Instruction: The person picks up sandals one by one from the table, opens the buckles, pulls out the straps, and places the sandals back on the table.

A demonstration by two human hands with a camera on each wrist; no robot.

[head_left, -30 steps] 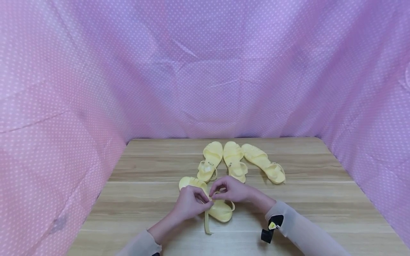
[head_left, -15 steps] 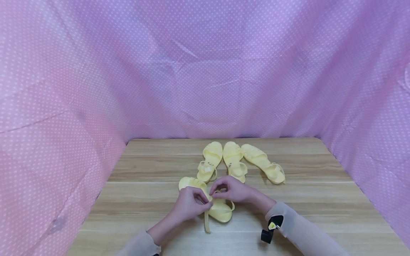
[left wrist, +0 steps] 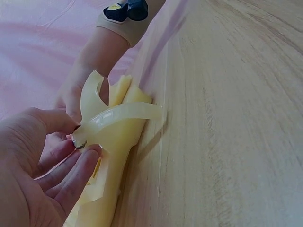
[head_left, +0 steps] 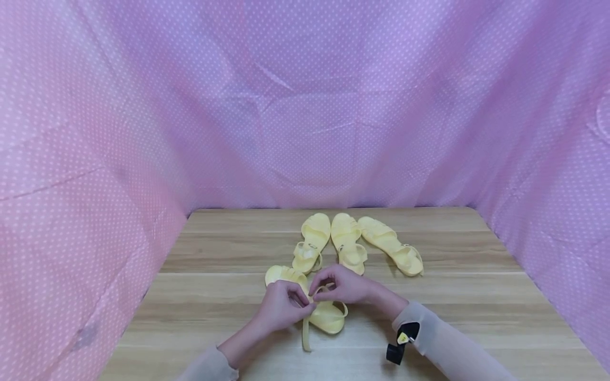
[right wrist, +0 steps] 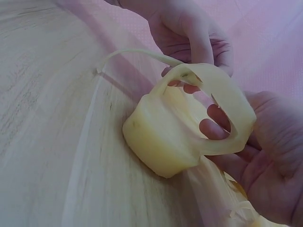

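Observation:
A pale yellow sandal (head_left: pixel 329 318) lies on the table in front of me, heel towards me and toe pointing far left. My left hand (head_left: pixel 285 306) pinches its ankle strap (left wrist: pixel 111 118) between thumb and fingertips, right at a small metal buckle (left wrist: pixel 79 140). From the other side my right hand (head_left: pixel 344 284) pinches the looped strap (right wrist: pixel 232 101) close to the left fingertips. The strap's loose end (head_left: pixel 306 336) hangs down beside the left thumb. In the head view the fingers hide the buckle and the sandal's middle.
Behind the hands lie more yellow sandals: a left one (head_left: pixel 315 230), a middle one (head_left: pixel 345 228) partly behind my right hand, and a right one (head_left: pixel 388 243) set at a slant. A pink dotted cloth (head_left: pixel 305 132) encloses the wooden table (head_left: pixel 214 296) at the back and sides.
The head view has tilted slightly, so everything sits a little lower. Both hands stay at the buckle. The strap's loose end has swung slightly left.

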